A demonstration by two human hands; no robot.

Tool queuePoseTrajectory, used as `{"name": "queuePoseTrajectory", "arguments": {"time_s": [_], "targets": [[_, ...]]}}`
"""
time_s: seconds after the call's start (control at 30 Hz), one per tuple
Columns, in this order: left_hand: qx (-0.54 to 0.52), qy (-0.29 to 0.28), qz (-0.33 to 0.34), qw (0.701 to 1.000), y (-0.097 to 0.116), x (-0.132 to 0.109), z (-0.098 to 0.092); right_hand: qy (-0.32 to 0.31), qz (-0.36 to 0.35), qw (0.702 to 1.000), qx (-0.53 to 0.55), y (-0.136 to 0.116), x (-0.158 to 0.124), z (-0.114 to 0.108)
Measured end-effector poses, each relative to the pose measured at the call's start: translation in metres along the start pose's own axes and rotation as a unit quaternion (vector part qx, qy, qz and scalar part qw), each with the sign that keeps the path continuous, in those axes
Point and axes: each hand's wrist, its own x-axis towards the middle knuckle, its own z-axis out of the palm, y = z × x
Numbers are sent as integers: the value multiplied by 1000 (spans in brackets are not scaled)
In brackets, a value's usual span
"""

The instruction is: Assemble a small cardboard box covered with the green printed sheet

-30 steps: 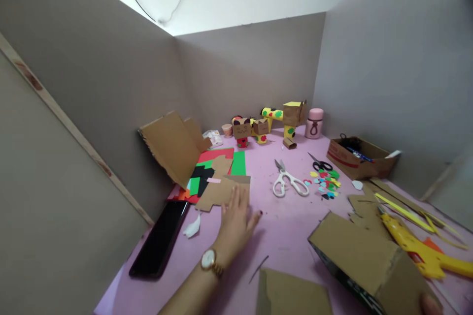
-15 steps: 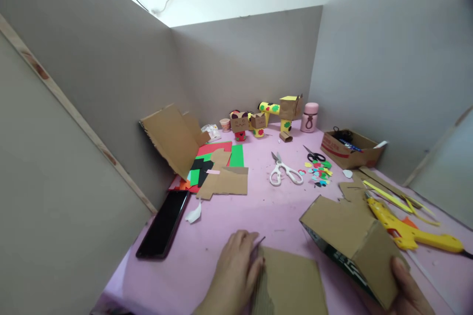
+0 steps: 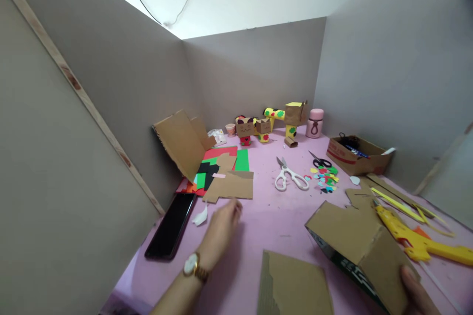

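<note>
My left hand (image 3: 220,229), with a gold watch on the wrist, is stretched out over the pink table just short of a flat cardboard cut-out (image 3: 231,186). Its fingers look loosely curled and blurred by motion; I see nothing in them. My right hand (image 3: 419,293) grips the near corner of a folded cardboard box (image 3: 360,251) at the lower right. A flat sheet of corrugated cardboard (image 3: 293,285) lies on the table between my hands.
Grey partition walls close the desk on three sides. A black phone (image 3: 172,226) lies at the left, coloured paper sheets (image 3: 221,165) and leaning cardboard behind it. White scissors (image 3: 290,177), paper shapes, cardboard figures (image 3: 271,123), a small open box (image 3: 356,156) and a yellow glue gun (image 3: 417,241) also sit here.
My left hand left the edge of the flat corrugated sheet and moved forward and left toward the cardboard cut-out. The right hand kept hold of the box.
</note>
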Motion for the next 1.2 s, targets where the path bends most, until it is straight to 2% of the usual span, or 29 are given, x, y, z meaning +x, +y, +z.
{"name": "queuePoseTrajectory", "arguments": {"time_s": [0.03, 0.1, 0.17, 0.2, 0.27, 0.33, 0.4, 0.5, 0.67, 0.8, 0.87, 0.97, 1.03, 1.1, 1.2], "targets": [[0, 43, 1, 999, -1, 10, -6, -5, -4, 1000, -2, -1, -1, 1], [0, 92, 6, 996, -2, 17, -7, -9, -17, 1000, -4, -1, -1, 1], [-13, 64, 30, 997, -1, 6, 7, -5, -29, 1000, -5, -2, -1, 2], [-27, 11, 55, 998, 0, -6, 20, 2, -32, 999, -4, -2, -1, 3], [-70, -164, 126, 976, -1, -34, 51, 23, -27, 999, 0, -4, -4, 7], [-37, -302, 127, 944, -4, -59, 81, 44, -18, 999, 3, -6, -9, 16], [-12, -324, 125, 938, -8, -74, 98, 59, -22, 998, 6, -7, -14, 27], [-10, -313, 134, 940, -13, -74, 101, 66, -49, 997, 10, -7, -19, 40], [-25, -287, 161, 944, -7, -61, 83, 81, -38, 996, 11, -3, -24, 47], [-51, -254, 101, 961, -1, -71, 74, -12, -80, 995, -57, 3, -40, 56], [-92, -222, 66, 968, -2, -83, 68, -61, -150, 978, -135, 14, -46, 58], [-172, -154, 26, 973, -10, -101, 61, -103, -258, 928, -247, 42, -42, 50], [-209, -132, 11, 969, -20, -108, 61, -119, -260, 920, -268, 62, -36, 42], [-234, -137, 16, 962, -33, -108, 69, -133, -273, 902, -307, 77, -33, 38], [-260, -166, 32, 951, -47, -102, 84, -153, -285, 872, -368, 81, -39, 43]]}}
